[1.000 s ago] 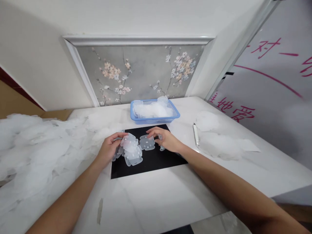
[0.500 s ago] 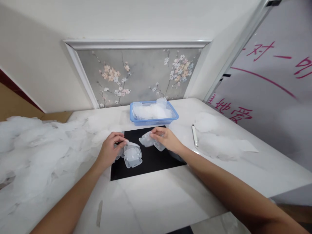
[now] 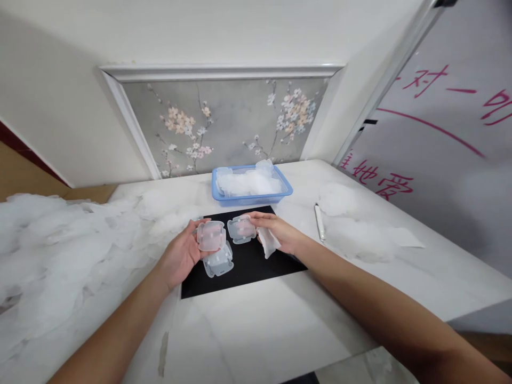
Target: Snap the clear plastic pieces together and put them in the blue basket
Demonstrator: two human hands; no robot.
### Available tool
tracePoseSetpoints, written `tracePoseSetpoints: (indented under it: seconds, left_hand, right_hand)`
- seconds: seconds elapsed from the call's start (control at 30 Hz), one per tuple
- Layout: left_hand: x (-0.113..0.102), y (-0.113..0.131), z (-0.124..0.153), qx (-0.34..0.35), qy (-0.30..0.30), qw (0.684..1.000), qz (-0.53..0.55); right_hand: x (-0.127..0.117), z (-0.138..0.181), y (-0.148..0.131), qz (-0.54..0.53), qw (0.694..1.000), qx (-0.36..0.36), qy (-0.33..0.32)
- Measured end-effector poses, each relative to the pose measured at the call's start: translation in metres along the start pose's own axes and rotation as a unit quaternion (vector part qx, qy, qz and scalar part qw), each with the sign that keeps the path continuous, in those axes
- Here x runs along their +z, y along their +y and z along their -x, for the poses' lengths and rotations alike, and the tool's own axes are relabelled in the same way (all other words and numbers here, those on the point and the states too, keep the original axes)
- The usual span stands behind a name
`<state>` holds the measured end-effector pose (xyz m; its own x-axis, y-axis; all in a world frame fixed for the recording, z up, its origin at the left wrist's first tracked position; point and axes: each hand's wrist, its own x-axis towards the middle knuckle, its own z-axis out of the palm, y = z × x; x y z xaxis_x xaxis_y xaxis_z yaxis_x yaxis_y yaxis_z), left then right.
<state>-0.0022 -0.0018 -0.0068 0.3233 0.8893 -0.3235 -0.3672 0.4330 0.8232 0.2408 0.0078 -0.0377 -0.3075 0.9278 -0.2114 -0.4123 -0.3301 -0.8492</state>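
Note:
A black mat (image 3: 256, 264) lies on the white marble table. My left hand (image 3: 182, 255) holds a translucent squarish plastic piece with white dots (image 3: 210, 236) between thumb and fingers, above the mat's left part. Another such piece (image 3: 218, 263) lies flat on the mat just below it. My right hand (image 3: 280, 234) presses its fingertips on a third piece (image 3: 241, 229) and has a white strip-like piece (image 3: 269, 242) tucked under its palm.
A blue basket (image 3: 288, 189) filled with white plastic pieces stands behind the mat. A large heap of white film scraps (image 3: 60, 256) covers the table's left. More scraps (image 3: 356, 224) and a white pen-like tool (image 3: 319, 222) lie to the right.
My left hand has lifted one plastic piece off the pile and turned it face up. My right hand has drawn its piece flat onto the mat and kept a white piece under the palm.

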Motion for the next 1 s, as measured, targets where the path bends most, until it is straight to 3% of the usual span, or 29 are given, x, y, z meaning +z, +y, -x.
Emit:
tracePoseSetpoints:
  seconds: [0.3,0.43,0.5,0.6,0.73,0.9,1.0]
  left_hand:
    - [0.0,0.0,0.001,-0.006,-0.038,0.999,0.036]
    - [-0.001,-0.001,0.001,-0.006,-0.052,0.998,0.046]
    - [0.0,-0.001,0.002,-0.008,-0.06,0.997,0.046]
    - [0.002,-0.001,0.004,-0.01,-0.07,0.997,0.043]
    - [0.003,-0.001,0.007,-0.01,-0.083,0.996,0.043]
    - [0.006,-0.001,0.009,-0.014,-0.092,0.995,0.045]
    - [0.007,-0.001,0.011,-0.016,-0.091,0.995,0.047]
  right_hand:
    - [-0.004,-0.002,0.003,0.05,0.999,-0.018,0.006]
    - [-0.001,0.001,0.003,0.18,0.979,-0.091,0.034]
    - [0.003,0.003,0.003,0.302,0.939,-0.159,0.05]
    - [0.01,0.007,0.007,0.497,0.83,-0.251,0.043]
    - [0.017,0.01,0.015,0.626,0.712,-0.318,-0.014]
    - [0.02,0.009,0.025,0.683,0.604,-0.407,-0.051]
    - [0.019,0.008,0.028,0.686,0.582,-0.433,-0.06]
